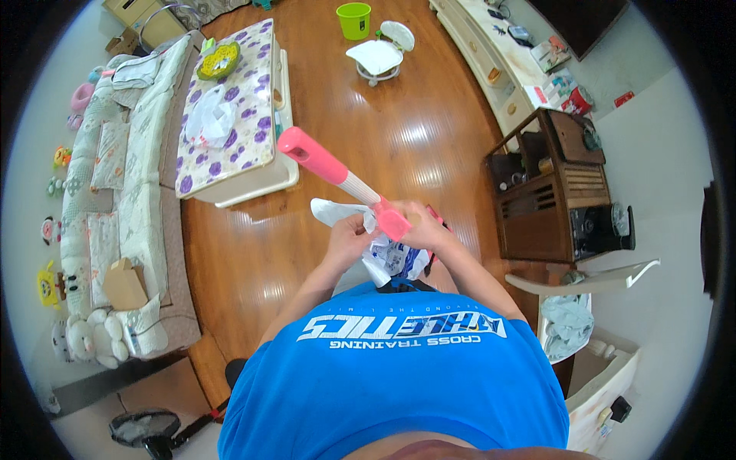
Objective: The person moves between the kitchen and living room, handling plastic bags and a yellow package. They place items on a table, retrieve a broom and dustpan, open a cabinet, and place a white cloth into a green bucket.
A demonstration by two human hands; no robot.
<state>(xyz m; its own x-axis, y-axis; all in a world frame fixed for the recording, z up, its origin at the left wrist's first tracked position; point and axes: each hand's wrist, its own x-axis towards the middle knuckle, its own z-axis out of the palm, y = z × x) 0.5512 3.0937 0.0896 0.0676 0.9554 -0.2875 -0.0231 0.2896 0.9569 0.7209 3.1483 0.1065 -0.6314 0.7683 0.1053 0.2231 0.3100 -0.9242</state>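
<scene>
In front of my blue shirt, my left hand (347,241) pinches the edge of a white plastic bag (398,258) with blue print. My right hand (422,226) is closed around the lower part of a pink and white plastic handle (315,155), whose long grip slants up and to the left, away from me. The bag hangs below and between both hands, and part of it sticks out to the left as a white flap. Pink and black parts of something show behind my right hand; what they belong to is hidden.
A coffee table (247,167) with a purple-flowered cover bears a plastic bag (210,119) and a yellow-green basket (218,61). A sofa (146,144) stands at the left. Ahead are a small white chair (376,56) and a green bin (353,21). A dark wooden cabinet (532,221) stands right.
</scene>
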